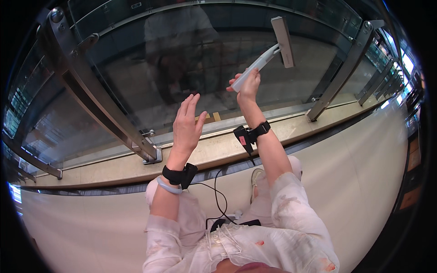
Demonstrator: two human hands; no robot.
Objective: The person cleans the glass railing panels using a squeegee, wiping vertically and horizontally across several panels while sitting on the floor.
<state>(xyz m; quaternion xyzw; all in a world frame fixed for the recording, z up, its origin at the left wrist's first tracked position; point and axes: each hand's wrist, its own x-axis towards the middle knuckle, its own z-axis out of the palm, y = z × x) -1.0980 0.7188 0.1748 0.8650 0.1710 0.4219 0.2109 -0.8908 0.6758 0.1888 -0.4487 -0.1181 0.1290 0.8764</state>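
Observation:
My right hand grips the pale handle of a window squeegee. Its long flat head is at the upper right, in front of a glass railing panel; whether the blade touches the glass cannot be told. My left hand is raised before the lower part of the same panel, holding nothing, fingers extended and thumb apart. Contact between this hand and the glass is not clear.
Metal posts flank the panel. A stone ledge runs along its base above the pale floor. Black wrist straps with devices sit on both arms. A black cable loops between my knees.

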